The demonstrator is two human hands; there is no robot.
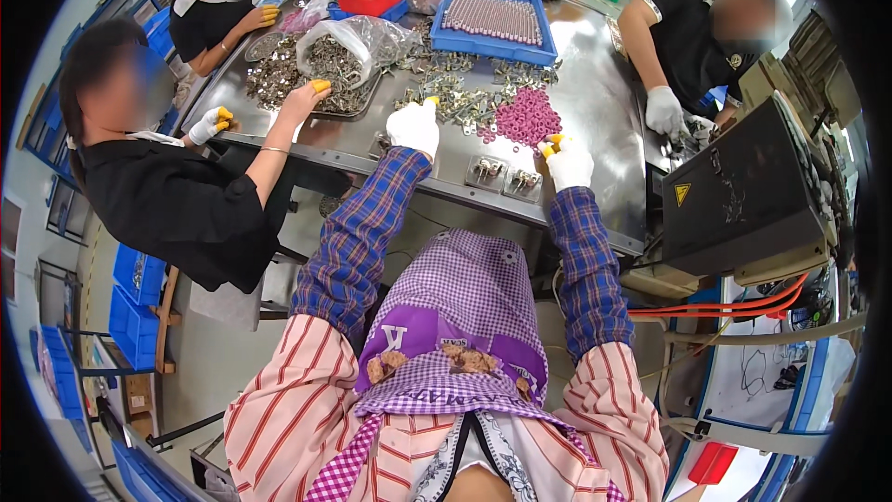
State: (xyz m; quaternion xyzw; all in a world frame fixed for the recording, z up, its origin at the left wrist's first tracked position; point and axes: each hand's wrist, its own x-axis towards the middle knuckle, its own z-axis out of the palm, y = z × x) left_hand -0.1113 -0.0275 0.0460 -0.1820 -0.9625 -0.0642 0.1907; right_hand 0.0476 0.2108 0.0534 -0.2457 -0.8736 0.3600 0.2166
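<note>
White gloves with yellow fingertips cover both my hands. My left hand [414, 128] is closed over the table's near side, at the edge of a spread of small metal parts [452, 99]; what its fingers hold, if anything, is too small to make out. At the near right edge of a heap of small pink rings [528, 117], my right hand [569, 164] has its fingers pressed together, and I cannot see what lies between them. Two small square metal fixtures with upright pins, the left fixture [485, 170] and the right fixture [522, 183], sit by the table's front edge between my hands.
On the metal table [595, 130], a blue tray [548, 37] holds rows of pink-and-metal pieces. A plastic bag [339, 54] of metal parts lies on a loaded tray at left. Co-workers sit around the table. A dark machine box [739, 191] stands at right.
</note>
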